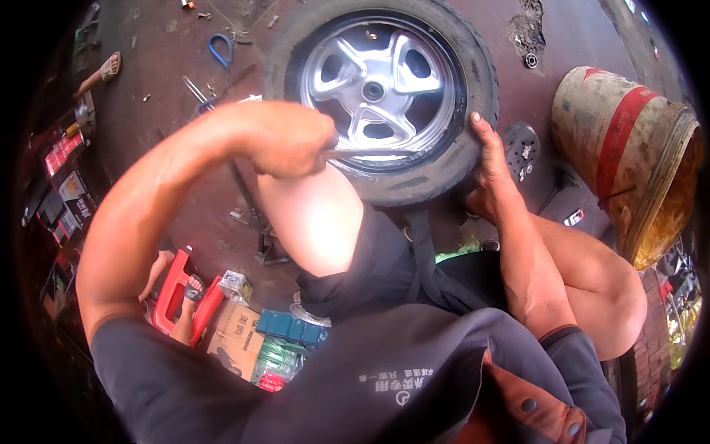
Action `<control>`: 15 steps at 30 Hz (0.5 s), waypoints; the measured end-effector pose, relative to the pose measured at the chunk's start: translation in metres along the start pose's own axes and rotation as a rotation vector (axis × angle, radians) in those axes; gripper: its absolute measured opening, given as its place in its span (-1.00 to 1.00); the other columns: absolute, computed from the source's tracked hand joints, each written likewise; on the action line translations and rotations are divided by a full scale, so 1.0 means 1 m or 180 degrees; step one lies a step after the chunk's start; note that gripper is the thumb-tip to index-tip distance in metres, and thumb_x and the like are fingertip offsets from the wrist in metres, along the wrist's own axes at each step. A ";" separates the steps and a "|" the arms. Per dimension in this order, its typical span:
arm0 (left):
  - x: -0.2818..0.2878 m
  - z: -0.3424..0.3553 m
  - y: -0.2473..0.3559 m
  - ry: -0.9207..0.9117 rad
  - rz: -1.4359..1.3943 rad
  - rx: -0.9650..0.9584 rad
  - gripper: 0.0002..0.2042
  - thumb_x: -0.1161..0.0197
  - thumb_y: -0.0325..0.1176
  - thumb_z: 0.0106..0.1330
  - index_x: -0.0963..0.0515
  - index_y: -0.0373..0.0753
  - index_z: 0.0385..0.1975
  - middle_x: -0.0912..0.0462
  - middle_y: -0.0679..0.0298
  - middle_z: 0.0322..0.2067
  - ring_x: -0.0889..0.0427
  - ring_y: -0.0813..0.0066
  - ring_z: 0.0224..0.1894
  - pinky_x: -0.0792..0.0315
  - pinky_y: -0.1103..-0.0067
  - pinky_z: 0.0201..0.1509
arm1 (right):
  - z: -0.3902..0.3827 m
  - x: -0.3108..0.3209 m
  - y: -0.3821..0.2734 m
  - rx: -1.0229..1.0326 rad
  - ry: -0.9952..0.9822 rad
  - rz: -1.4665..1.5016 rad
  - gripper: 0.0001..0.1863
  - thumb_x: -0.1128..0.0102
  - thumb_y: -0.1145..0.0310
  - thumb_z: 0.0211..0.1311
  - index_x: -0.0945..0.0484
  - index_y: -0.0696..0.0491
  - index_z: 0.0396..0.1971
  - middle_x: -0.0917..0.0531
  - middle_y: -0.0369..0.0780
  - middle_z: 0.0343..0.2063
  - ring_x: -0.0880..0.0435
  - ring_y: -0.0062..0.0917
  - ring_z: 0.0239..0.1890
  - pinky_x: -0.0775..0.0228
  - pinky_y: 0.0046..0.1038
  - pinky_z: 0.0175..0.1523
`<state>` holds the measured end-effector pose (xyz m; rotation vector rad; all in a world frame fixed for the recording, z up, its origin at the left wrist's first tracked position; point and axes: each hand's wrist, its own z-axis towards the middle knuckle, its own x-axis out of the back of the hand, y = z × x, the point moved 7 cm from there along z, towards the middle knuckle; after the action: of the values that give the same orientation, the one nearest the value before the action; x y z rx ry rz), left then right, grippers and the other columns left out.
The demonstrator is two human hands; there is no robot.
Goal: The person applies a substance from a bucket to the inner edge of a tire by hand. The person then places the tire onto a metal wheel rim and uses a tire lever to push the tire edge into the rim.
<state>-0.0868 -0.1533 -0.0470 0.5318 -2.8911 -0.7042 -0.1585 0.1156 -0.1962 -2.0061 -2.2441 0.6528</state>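
A silver five-spoke wheel (373,132) with a black rubber tire (484,70) on it lies in front of my knees. My left hand (292,140) is closed in a fist round a thin metal tire lever (373,152). The lever's far end reaches over the near edge of the rim, close to the tire bead. My right hand (489,152) grips the tire's right side, thumb up along the sidewall; its other fingers are mostly hidden.
A large dirty white bucket (592,133) with a red band lies tilted at the right. Left are a blue-handled tool (220,50) and a metal stand (268,248). Behind my left arm are a red plastic stool (171,292), a cardboard box (233,342) and other people's feet.
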 end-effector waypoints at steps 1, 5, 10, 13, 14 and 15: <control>-0.007 -0.005 0.006 -0.0035 0.0003 0.0016 -0.74 -0.15 -0.34 0.12 -0.56 -0.39 -0.28 -0.62 -0.05 -0.47 -0.63 0.11 -0.43 -0.49 0.31 -0.29 | 0.003 0.002 0.001 0.0065 -0.0042 -0.0012 -0.22 -0.36 -0.08 0.00 -0.39 0.06 0.18 -0.55 -0.13 0.05 -0.47 -0.25 0.12 -0.24 -0.15 0.26; -0.046 -0.024 0.015 0.0575 -0.3749 0.0846 -0.88 -0.22 -0.42 0.11 -0.49 -0.33 -0.44 -0.31 0.40 -0.70 -0.21 0.66 -0.76 -0.06 0.66 -0.74 | 0.002 0.003 0.006 0.0031 -0.0064 0.0100 -0.21 -0.38 -0.02 -0.01 -0.37 0.07 0.19 -0.53 -0.12 0.08 -0.48 -0.25 0.11 -0.26 -0.16 0.25; -0.074 -0.026 0.015 0.0780 -0.4774 0.1086 -0.92 -0.21 -0.50 0.15 -0.47 -0.36 -0.47 -0.29 0.41 -0.74 -0.13 0.72 -0.80 0.06 0.66 -0.78 | -0.028 -0.027 -0.085 0.1691 0.1682 -0.2548 0.00 -0.39 -0.03 -0.05 -0.16 0.26 0.29 -0.38 0.12 0.17 -0.43 -0.11 0.18 -0.25 -0.21 0.27; -0.074 -0.024 0.020 0.0653 -0.4542 0.1163 -0.93 -0.21 -0.50 0.14 -0.48 -0.34 -0.50 -0.29 0.41 -0.74 -0.12 0.72 -0.81 0.07 0.63 -0.79 | -0.012 -0.105 -0.158 0.3079 0.1398 -0.3503 -0.05 -0.31 -0.21 -0.02 -0.27 0.14 0.26 -0.46 0.12 0.12 -0.47 -0.05 0.16 -0.32 -0.18 0.22; -0.072 -0.024 0.023 0.0582 -0.4447 0.1170 -0.93 -0.21 -0.50 0.13 -0.48 -0.34 -0.50 -0.28 0.41 -0.75 -0.12 0.71 -0.81 0.08 0.62 -0.79 | 0.001 -0.129 -0.168 0.3158 0.1068 -0.4035 -0.07 -0.28 -0.28 -0.01 -0.28 0.01 0.28 -0.49 0.08 0.10 -0.48 -0.06 0.15 -0.35 -0.19 0.19; -0.072 -0.025 0.028 0.0448 -0.4324 0.1230 -0.93 -0.22 -0.50 0.12 -0.47 -0.32 -0.52 -0.27 0.42 -0.75 -0.12 0.72 -0.81 0.10 0.61 -0.79 | 0.008 -0.129 -0.170 0.2873 0.1171 -0.4120 -0.07 -0.28 -0.28 -0.01 -0.28 0.01 0.28 -0.49 0.08 0.10 -0.48 -0.06 0.15 -0.35 -0.19 0.19</control>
<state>-0.0236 -0.1146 -0.0145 2.4803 -2.1447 -0.1075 -0.3007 -0.0209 -0.1146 -0.1190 -1.8847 0.7530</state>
